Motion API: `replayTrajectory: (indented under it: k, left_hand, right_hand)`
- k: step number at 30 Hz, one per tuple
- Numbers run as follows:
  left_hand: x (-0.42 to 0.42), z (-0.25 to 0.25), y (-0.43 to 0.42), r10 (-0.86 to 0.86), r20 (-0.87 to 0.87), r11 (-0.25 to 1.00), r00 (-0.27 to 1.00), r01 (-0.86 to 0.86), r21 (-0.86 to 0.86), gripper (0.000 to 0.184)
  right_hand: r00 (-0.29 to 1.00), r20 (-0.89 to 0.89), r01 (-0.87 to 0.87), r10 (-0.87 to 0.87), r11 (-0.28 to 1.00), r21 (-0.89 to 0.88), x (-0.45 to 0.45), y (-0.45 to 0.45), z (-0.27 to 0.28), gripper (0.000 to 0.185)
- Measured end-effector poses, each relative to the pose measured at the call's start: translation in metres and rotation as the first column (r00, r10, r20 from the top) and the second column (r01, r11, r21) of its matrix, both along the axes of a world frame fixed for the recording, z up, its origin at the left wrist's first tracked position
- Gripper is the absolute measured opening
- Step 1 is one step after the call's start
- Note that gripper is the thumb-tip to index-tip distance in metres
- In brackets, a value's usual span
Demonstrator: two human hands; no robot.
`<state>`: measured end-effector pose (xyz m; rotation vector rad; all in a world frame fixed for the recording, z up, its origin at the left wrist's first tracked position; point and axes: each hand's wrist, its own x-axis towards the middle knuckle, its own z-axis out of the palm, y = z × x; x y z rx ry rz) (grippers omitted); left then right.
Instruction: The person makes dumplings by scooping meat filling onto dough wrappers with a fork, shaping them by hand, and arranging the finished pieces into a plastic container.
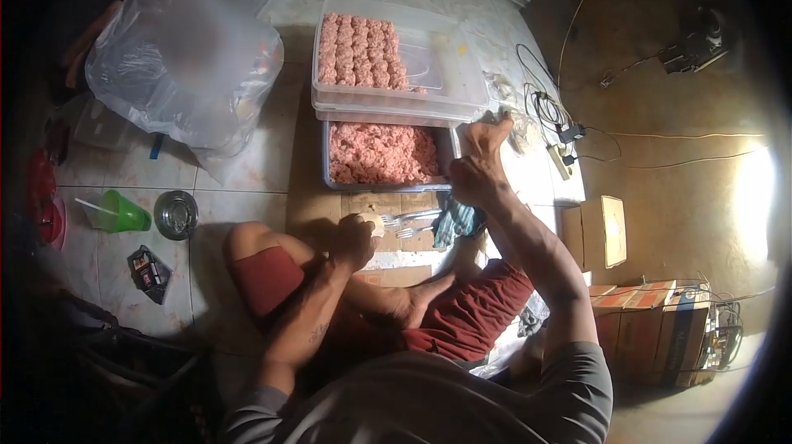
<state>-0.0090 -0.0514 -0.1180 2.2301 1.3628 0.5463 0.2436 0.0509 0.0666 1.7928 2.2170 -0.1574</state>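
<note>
Grey shirt [429, 403] and dark red shorts [470, 316] lie nearest, the left hand [353, 246] closed around something pale and round [373, 221] beside the forks [412, 219]. Beyond, minced meat [379, 153] fills the blue-rimmed tub [388, 187], partly under a clear tray [450, 56] of shaped meat rows [359, 52]; the right hand [483, 157] is at the tub's right side, its grip impossible to tell.

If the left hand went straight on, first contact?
Likely the near wall of the meat bin, the forks just right of that line. Left hand's height is unclear.
</note>
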Motion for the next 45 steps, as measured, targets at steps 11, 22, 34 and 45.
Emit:
replayTrajectory:
  k: [11, 22, 34, 45]
  left_hand:
    - [-0.018, 0.028, 0.011, -0.036, 0.01, 0.976, 0.999, 0.038, -0.215, 0.034]
    - [-0.013, 0.001, 0.015, -0.017, 0.133, 0.943, 0.991, 0.06, -0.327, 0.031]
    - [-0.021, 0.004, 0.041, -0.006, 0.211, 0.741, 0.977, 0.146, -0.656, 0.097]
    - [-0.02, 0.003, 0.045, -0.099, 0.091, 0.777, 0.991, 0.133, -0.616, 0.093]
  right_hand:
    - [0.953, 0.144, -0.305, 0.268, 0.835, 0.459, 0.003, 0.006, -0.052, 0.026]
    - [0.808, -0.589, 0.13, 0.029, 0.966, 0.225, -0.021, -0.041, -0.002, 0.014]
    - [0.765, -0.643, 0.151, -0.012, 0.975, 0.162, -0.002, -0.095, -0.16, 0.01]
    - [0.585, -0.805, 0.145, -0.096, 0.989, -0.013, -0.026, -0.079, -0.171, 0.018]
